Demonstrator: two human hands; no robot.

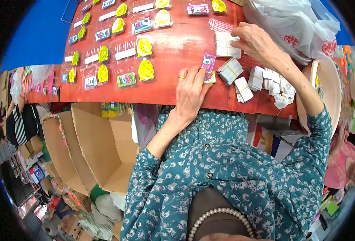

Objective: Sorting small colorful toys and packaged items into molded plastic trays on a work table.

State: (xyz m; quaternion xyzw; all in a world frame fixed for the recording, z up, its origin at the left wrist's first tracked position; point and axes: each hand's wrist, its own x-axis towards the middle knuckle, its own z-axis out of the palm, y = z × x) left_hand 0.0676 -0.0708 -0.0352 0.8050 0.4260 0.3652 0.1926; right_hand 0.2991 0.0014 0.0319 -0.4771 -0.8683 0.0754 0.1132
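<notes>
At the left hand (189, 89): fingers gripping a small pink-and-green printed packet (208, 62) on the red counter (181, 44). Right hand (258, 42) at white card stack (226, 50); pinch unclear. Leftward, clear plastic trays (127, 43) with yellow discs (146, 70) look loaded; banded white bundles (230, 71) seem left.

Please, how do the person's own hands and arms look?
The left hand wears a gold-coloured ring; the right hand shows none. Both are without gloves. The teal sleeves with white flower print end before the wrists.
</notes>
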